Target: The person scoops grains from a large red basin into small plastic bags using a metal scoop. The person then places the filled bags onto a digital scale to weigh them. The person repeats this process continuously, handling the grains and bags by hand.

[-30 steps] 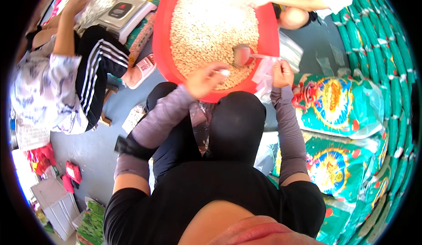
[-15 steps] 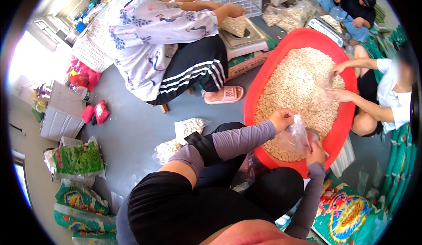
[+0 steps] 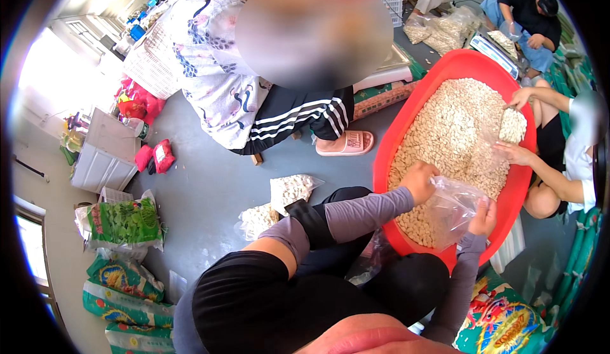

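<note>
Over the near end of a large red tub (image 3: pixel 382 173) I hold a clear plastic bag (image 3: pixel 452 209). My left hand (image 3: pixel 419 182) pinches the bag's edge on the left, its fingers closed. On the other side my right hand (image 3: pixel 483 218) grips the film, fingers and thumb pressed together. Between the hands the bag is spread wide and looks unfilled. Beneath it lies a heap of pale, flat, dried pieces (image 3: pixel 438 119), whose exact kind I cannot make out.
Across the tub a person's hands (image 3: pixel 516 153) hold a partly filled clear bag (image 3: pixel 512 126). Two filled bags (image 3: pixel 293 190) lie on the floor by my left knee. A seated person in pink slippers (image 3: pixel 346 143) is ahead left. Green sacks (image 3: pixel 502 313) lie at right.
My hands have moved apart, and the bag between them has gone from bunched to spread. The person across now has a fuller-looking bag. The whole view has shifted slightly.
</note>
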The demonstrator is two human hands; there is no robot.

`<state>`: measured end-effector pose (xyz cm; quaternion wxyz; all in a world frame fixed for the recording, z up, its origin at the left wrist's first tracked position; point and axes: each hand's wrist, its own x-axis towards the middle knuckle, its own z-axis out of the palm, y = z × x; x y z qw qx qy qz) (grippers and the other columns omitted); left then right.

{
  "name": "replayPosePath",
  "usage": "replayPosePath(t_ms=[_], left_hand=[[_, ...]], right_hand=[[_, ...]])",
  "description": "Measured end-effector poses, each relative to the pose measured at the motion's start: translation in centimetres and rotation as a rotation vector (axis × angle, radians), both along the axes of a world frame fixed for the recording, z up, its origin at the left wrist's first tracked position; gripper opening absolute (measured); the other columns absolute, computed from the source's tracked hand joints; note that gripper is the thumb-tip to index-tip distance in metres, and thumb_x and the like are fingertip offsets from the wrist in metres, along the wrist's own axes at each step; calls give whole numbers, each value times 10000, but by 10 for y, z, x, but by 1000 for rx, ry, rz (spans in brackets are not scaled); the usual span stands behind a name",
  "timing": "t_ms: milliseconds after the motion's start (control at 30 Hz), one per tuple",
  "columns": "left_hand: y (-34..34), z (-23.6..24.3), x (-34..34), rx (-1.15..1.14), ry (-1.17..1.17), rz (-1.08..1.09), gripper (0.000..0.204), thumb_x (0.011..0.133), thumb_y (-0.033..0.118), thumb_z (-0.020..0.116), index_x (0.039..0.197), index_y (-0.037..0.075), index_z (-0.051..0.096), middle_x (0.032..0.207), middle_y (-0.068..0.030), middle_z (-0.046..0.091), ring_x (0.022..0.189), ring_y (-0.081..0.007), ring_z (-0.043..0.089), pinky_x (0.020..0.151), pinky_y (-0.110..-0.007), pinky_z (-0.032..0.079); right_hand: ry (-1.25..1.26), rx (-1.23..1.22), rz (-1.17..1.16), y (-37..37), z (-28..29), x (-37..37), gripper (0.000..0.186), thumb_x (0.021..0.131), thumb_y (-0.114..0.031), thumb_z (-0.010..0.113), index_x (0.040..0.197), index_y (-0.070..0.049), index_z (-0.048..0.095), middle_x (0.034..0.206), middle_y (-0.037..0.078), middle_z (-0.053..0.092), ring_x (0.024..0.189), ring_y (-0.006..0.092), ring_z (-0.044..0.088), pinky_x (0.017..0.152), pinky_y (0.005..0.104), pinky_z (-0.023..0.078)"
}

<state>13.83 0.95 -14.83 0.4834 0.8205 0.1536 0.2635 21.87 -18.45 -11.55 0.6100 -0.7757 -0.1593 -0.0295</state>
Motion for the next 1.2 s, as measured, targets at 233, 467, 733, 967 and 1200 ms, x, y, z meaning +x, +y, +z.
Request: replayPosePath(t_ms=[233,467,733,967,1200], left_hand=[[14,-54,15,-1474,181,-87,168,884,230,491,963,106,574,838,-11,569,767,-158,566,687,-385,484],[24,-10,7,-1402,459,111,265,847,315,499,1035,134,548,884,-35,570,762,-178,559,626,-334,445],[21,17,-16,-217,471,-132,523,814,471,577,1095,32,524,1006,-167,596,892,-287,603,757,-415,479],[45,-9,-45,375,158,-286,152,820,182,614,871,40,601,720,-127,523,642,-302,531,613,-358,457],[30,9,-35,408,174,-328,206,779,120,644,935,31,541,749,-131,564,670,-294,570,585,-352,452]], right_hand=[[135,-504,415,-46,-90,41,425,867,-366,548,1081,1,545,1009,138,580,924,216,533,829,320,412],[247,-1514,87,-41,-98,74,678,858,-485,445,1328,-9,333,1247,179,502,1145,319,490,933,398,400],[285,-1338,191,-61,-145,74,575,833,-386,472,1268,-16,411,1184,162,552,1076,306,552,869,397,450],[161,-1550,111,-77,-49,87,502,821,-316,479,1237,-37,456,1118,150,593,1034,291,581,837,404,469],[355,-1528,117,-43,-46,106,440,808,-246,486,1207,-59,502,1052,138,635,991,276,610,805,410,487]])
